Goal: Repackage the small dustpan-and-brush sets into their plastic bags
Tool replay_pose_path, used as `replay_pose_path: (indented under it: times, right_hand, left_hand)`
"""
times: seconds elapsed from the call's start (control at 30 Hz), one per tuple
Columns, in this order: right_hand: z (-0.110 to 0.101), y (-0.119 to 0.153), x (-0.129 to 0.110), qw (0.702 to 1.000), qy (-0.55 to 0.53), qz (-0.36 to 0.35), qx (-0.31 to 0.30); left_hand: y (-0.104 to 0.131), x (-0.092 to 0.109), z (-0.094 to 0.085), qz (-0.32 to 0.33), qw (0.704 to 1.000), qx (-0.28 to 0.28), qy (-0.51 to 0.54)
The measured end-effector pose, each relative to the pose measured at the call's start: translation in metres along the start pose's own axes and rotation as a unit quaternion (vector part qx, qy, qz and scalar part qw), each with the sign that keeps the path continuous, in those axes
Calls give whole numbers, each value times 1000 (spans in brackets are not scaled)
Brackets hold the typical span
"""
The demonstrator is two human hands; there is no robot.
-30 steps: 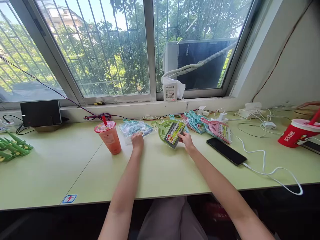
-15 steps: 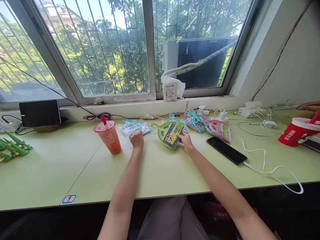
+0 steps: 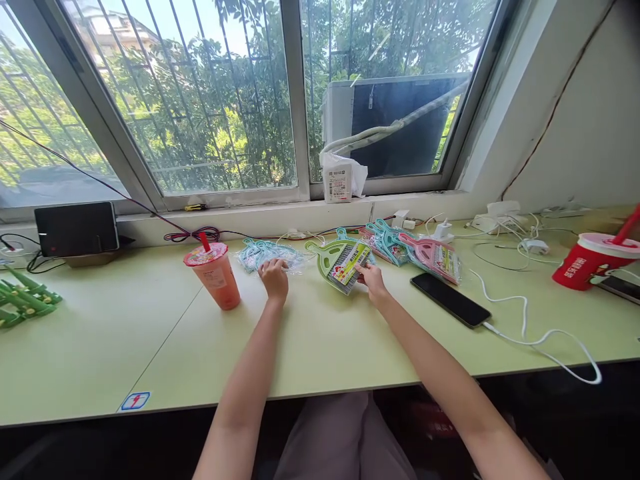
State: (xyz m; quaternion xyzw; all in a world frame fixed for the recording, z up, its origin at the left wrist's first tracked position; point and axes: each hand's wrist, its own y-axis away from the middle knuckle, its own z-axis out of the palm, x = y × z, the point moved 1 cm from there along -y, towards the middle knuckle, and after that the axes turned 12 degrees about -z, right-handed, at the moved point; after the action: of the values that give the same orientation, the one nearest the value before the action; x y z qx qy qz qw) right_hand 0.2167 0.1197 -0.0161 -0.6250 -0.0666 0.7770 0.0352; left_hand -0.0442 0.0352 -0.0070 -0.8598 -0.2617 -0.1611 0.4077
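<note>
In my right hand [image 3: 373,281] is a small green dustpan and brush set [image 3: 345,268], pinched at its lower right edge. A yellow and green label crosses its grey bristles, and the handle points to the back left. My left hand [image 3: 275,279] rests on the table with its fingers curled over the near edge of a clear plastic bag [image 3: 294,261]. Blue dustpan sets [image 3: 255,252] lie in the wrapping just behind it. The fingertips are partly hidden. Another blue set [image 3: 345,235] lies behind the green one.
Left of my left hand stands a cup of red drink [image 3: 218,280]. Wrapped blue and pink dustpan sets [image 3: 434,257] lie at the right, behind a black phone [image 3: 450,300] on a white cable. A red cup [image 3: 590,263] and a tablet [image 3: 75,230] stand farther out.
My left hand's fist has loosened a little and its fingers have spread slightly over the plastic. My right hand still holds the green set, which has tilted slightly. The view has shifted a little.
</note>
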Motion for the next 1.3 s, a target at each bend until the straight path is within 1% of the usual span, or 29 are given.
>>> replay_pose_path:
  times: [0.1, 0.27, 0.33, 0.43, 0.57, 0.63, 0.7, 0.8, 0.83, 0.87, 0.9, 0.93, 1.0, 1.03, 1.1, 1.17, 1.23, 1.3]
  right_hand:
    - [0, 0, 0, 1000, 3, 0, -2]
    - [-1, -1, 1, 1000, 12, -2, -5]
    - [-1, -1, 1, 1000, 13, 1, -5]
    - [-1, -1, 1, 1000, 12, 6, -5]
    - [-1, 1, 0, 1000, 10, 5, -9]
    - [-1, 1, 0, 1000, 10, 4, -8]
    - [-1, 2, -1, 1000, 12, 7, -9]
    - [-1, 2, 0, 1000, 13, 9, -11]
    - [-2, 1, 1, 1000, 12, 8, -11]
    - [-2, 1, 1, 1000, 12, 7, -11]
    - [-2, 0, 2, 1000, 12, 5, -11]
    - [-2, 0, 3, 1000, 13, 5, -11]
    - [-2, -2, 5, 1000, 14, 6, -12]
    - [-2, -2, 6, 1000, 14, 6, -11]
    - [-2, -3, 8, 1000, 14, 5, -7]
    - [-2, -3, 8, 1000, 13, 2, -1]
    - [-3, -3, 7, 1000, 10, -4, 6]
    - [-4, -3, 5, 1000, 7, -9, 15]
  left_hand:
    - [0, -1, -1, -7, 1000, -26, -11]
    - [-4, -4, 1, -35, 993, -109, -41]
    - [-5, -5, 2, -50, 990, -121, -51]
    - [-6, -7, 2, -64, 991, -110, -49]
    - [-5, -8, 4, -59, 994, -88, -23]
    - [-5, -8, 4, -74, 994, -83, -3]
    - [-8, -11, 3, -120, 990, -73, 31]
    - [-13, -14, 1, -218, 969, -64, 95]
    - [-13, -14, -1, -240, 963, -61, 108]
    - [-13, -12, -3, -246, 961, -54, 111]
    - [-12, -9, -5, -235, 966, -41, 105]
    - [-10, -5, -7, -207, 974, -24, 90]
    - [-4, 8, -10, -123, 991, -3, 48]
    - [1, 15, -10, -77, 997, -11, 28]
    - [10, 29, -7, 6, 998, -60, -15]
    - [18, 38, 0, 76, 988, -121, -60]
    - [23, 41, 9, 120, 972, -175, -98]
    - [25, 37, 15, 133, 960, -214, -125]
